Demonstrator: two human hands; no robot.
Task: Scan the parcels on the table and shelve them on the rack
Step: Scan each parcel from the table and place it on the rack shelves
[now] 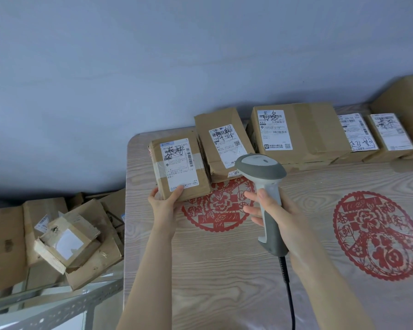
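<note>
Cardboard parcel (177, 167) at tabletop (224, 270) far-left corner, left grip (163, 203) pinching its near edge. Right grip (279, 215) curled round grey scanner (260, 166) handle, near second parcel (222, 139).

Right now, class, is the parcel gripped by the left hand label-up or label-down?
Label-up: the parcel shows its white label and barcode on top.

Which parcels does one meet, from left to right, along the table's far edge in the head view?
Leftmost parcel, held by the left hand, parcel with creased label, wide box, flat parcel, small labelled box.
</note>
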